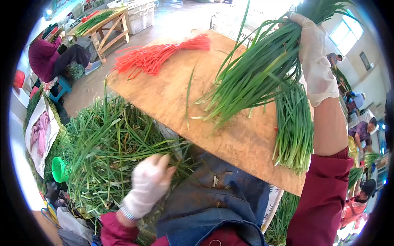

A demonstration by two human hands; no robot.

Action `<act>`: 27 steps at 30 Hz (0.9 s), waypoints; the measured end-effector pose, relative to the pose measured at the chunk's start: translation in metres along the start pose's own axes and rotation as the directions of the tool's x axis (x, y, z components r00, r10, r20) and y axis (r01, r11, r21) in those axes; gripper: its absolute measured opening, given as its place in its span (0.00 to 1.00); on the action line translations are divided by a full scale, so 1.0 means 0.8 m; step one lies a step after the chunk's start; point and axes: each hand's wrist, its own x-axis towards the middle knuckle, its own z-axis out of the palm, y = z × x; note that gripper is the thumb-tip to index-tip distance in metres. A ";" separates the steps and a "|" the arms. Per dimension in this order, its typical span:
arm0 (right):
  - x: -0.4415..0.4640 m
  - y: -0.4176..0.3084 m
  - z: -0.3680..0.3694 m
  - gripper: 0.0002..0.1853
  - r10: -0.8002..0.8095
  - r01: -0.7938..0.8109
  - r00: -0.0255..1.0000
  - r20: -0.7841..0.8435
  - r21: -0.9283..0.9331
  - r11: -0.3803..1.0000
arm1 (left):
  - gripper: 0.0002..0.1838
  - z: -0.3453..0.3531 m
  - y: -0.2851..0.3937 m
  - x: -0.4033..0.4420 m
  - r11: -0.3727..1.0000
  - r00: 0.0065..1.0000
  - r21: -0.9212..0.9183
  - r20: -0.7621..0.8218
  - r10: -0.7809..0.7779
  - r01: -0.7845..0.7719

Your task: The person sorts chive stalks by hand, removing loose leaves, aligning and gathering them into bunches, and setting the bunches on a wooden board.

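Note:
My right hand (308,45), in a pale glove, is raised at the upper right, closed round a large bunch of long green leaves (262,78). The bunch's cut ends hang down over the wooden board (164,94). Beside it on the board's right part lies another green bunch (293,127). My left hand (152,180), also gloved, is over the heap of loose leaves (106,147) left of my apron. Its fingers are curled and somewhat blurred; whether they hold anything is hidden. A bundle of red ties (160,55) rests on the board's far left part.
A green cup (60,169) stands at the heap's left edge. A seated person (49,57) is beside a wooden table (102,28) at the upper left. White crates (141,18) are behind it. Several people are along the right side.

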 end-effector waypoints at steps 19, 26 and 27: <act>-0.012 0.000 0.005 0.07 -0.133 0.128 0.987 -0.095 -0.057 0.990 | 0.07 0.142 0.047 0.130 0.379 0.927 -0.911 0.012 -0.374 0.165; -0.001 0.000 -0.015 0.11 -0.073 0.043 0.986 -0.151 -0.195 0.980 | 0.04 0.125 0.025 0.077 0.919 0.941 -0.394 -0.300 -0.157 0.028; 0.006 0.005 -0.019 0.11 -0.039 0.011 0.985 -0.170 -0.164 0.986 | 0.04 0.102 0.019 0.056 0.892 0.940 -0.452 -0.302 -0.161 0.007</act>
